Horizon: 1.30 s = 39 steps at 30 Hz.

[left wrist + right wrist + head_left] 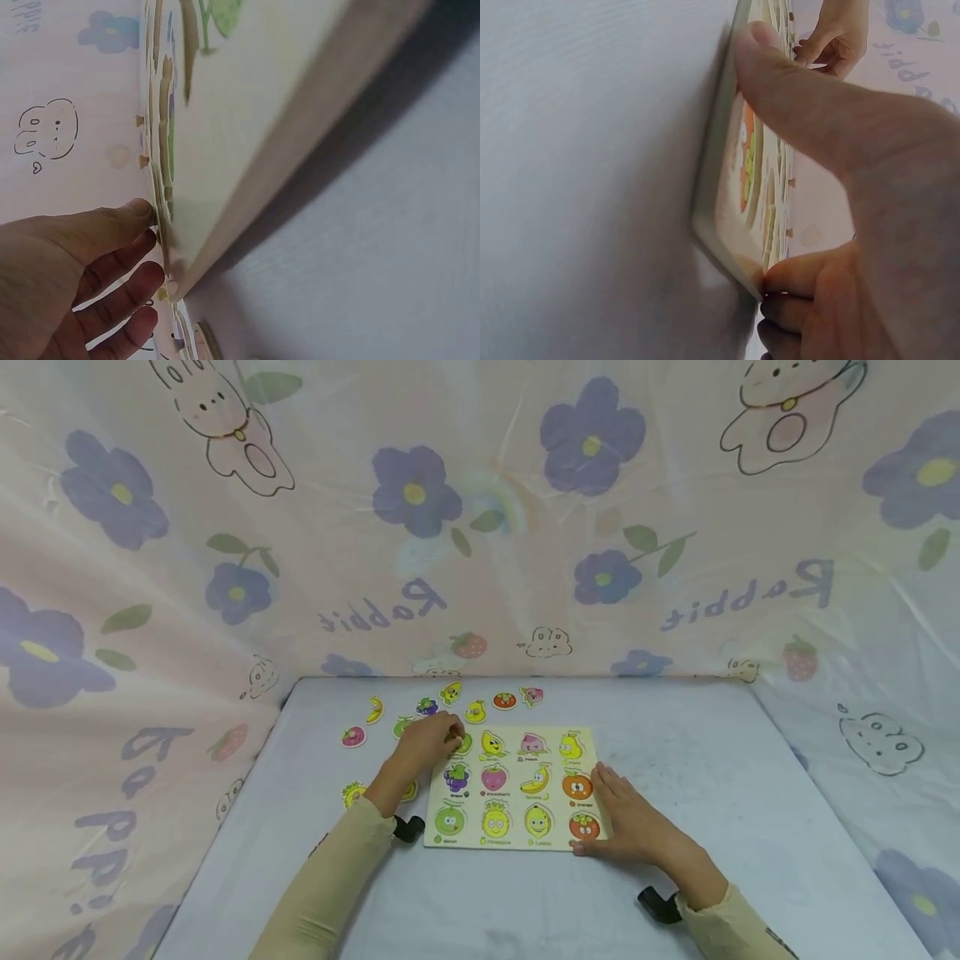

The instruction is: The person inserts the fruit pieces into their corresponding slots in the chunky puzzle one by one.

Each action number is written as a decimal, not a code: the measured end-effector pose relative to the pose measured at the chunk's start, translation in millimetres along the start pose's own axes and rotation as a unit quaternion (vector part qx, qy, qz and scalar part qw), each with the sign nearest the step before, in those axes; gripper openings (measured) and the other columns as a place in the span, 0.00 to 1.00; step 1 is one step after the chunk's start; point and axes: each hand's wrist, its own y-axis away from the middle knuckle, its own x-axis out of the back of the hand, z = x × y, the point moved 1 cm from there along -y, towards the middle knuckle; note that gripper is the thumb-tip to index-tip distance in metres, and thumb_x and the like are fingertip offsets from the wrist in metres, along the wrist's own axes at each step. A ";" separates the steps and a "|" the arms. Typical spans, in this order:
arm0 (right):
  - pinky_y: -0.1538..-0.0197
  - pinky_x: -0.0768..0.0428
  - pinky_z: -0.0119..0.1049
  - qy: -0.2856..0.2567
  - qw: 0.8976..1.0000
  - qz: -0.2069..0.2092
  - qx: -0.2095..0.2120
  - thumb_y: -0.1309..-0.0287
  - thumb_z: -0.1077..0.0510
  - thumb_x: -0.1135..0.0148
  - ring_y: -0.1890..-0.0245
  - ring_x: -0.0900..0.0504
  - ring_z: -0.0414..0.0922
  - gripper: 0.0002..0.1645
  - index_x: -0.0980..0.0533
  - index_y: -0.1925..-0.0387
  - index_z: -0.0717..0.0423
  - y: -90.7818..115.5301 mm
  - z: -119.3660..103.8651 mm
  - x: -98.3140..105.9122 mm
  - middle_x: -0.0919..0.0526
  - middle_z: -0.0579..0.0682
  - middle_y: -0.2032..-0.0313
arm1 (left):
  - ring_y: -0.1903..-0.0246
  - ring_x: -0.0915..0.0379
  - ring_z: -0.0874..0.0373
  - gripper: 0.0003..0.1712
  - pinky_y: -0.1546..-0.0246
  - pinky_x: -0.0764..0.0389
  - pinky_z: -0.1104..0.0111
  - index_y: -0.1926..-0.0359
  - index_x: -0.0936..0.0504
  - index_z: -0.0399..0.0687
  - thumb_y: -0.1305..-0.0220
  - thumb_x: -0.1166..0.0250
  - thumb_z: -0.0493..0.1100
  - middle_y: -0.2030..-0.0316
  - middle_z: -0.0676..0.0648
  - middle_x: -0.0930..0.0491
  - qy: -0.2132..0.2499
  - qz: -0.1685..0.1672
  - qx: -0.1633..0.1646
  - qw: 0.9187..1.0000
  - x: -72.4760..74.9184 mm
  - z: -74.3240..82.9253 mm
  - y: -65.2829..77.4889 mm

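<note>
A pale fruit puzzle board with rows of cartoon fruits lies flat on the table. Over its far left corner, my left hand pinches a green fruit puzzle piece between thumb and fingertips; the fingers hide part of it. Seen from the left wrist, the hand has its thumb and forefinger tips close together at the board's upper surface. My right hand grips the near right corner of the board. Its thumb lies along the near edge, while the other fingers bend against the right side.
Loose fruit pieces lie beyond and left of the board, among them a banana, grapes, a tomato, a peach and a pineapple. A patterned curtain rises behind the white table.
</note>
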 end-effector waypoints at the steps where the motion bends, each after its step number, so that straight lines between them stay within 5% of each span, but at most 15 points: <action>1: 0.21 0.42 0.63 -0.001 1.000 -0.001 -0.001 0.54 0.26 0.19 0.19 0.45 0.69 0.81 0.47 0.21 0.78 0.0 -0.2 -0.2 0.46 0.73 0.20 | 0.63 0.24 0.61 0.05 0.54 0.21 0.60 0.53 0.13 0.56 0.26 0.28 0.47 0.61 0.56 0.18 -0.001 0.000 0.000 1.000 -0.4 -0.3 -0.2; 27: 0.22 0.41 0.63 -0.010 1.000 0.008 0.002 0.53 0.27 0.18 0.19 0.45 0.68 0.81 0.47 0.20 0.77 -0.7 0.4 -0.6 0.46 0.73 0.19 | 0.64 0.25 0.59 0.08 0.55 0.22 0.61 0.54 0.12 0.54 0.24 0.30 0.51 0.62 0.55 0.20 -0.003 -0.026 0.026 0.999 3.1 -0.3 -7.3; 39: 0.21 0.42 0.63 -0.011 1.000 0.011 0.002 0.55 0.26 0.18 0.19 0.45 0.69 0.82 0.47 0.21 0.77 1.0 3.9 -2.1 0.46 0.73 0.19 | 0.62 0.21 0.58 0.10 0.57 0.19 0.58 0.48 0.13 0.53 0.20 0.35 0.50 0.57 0.53 0.15 0.032 0.020 0.028 0.999 0.8 -14.4 -22.0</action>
